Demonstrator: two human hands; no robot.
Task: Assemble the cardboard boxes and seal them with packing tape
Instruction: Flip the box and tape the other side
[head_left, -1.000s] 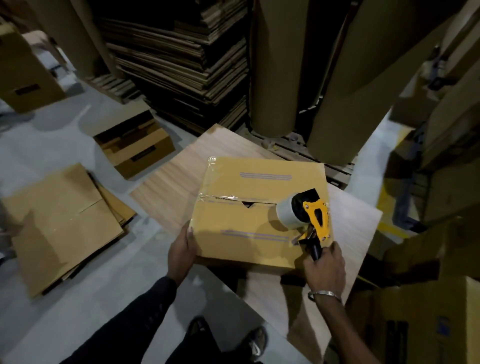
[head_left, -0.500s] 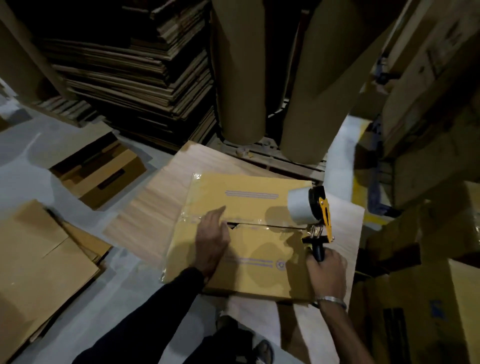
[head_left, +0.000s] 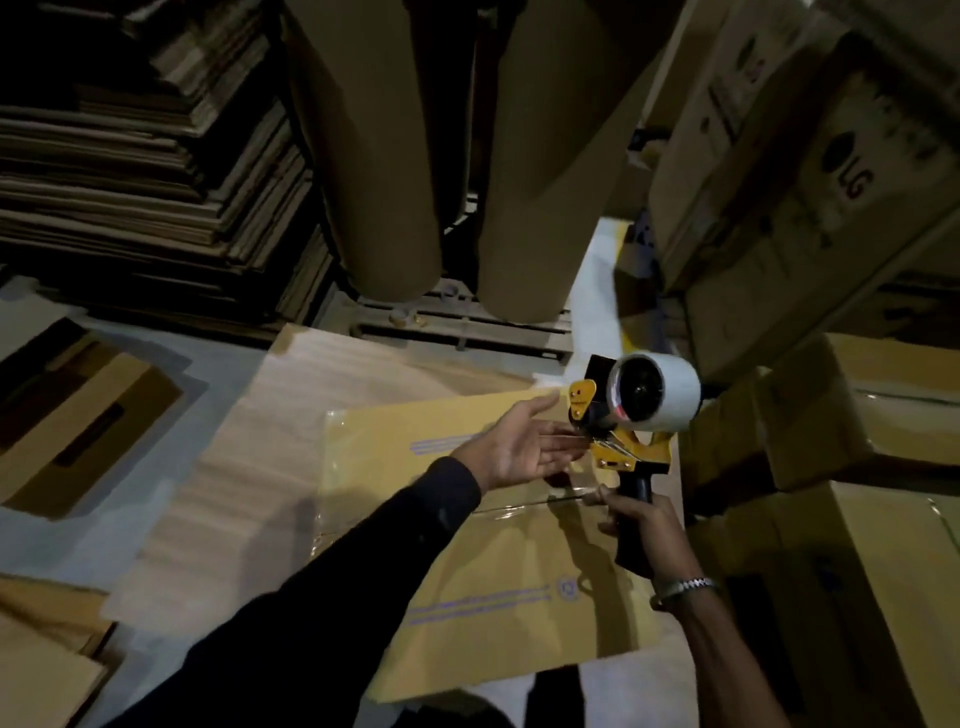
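Our right hand (head_left: 641, 525) grips the black handle of a yellow tape gun (head_left: 631, 415), raised above the right end of the box (head_left: 467, 587). Our left hand (head_left: 514, 447), open with fingers straight, reaches to the gun's front, where the tape comes off. We see the box lying flat on a wooden table (head_left: 249, 436), clear tape along its centre seam. Brown cartons (head_left: 852, 426) stand stacked on the right.

We see a matt cardboard box (head_left: 483, 571) under glossy clear tape (head_left: 535, 503); the table (head_left: 291, 415) is pale wood grain. The dispenser (head_left: 623, 415) looks plastic.
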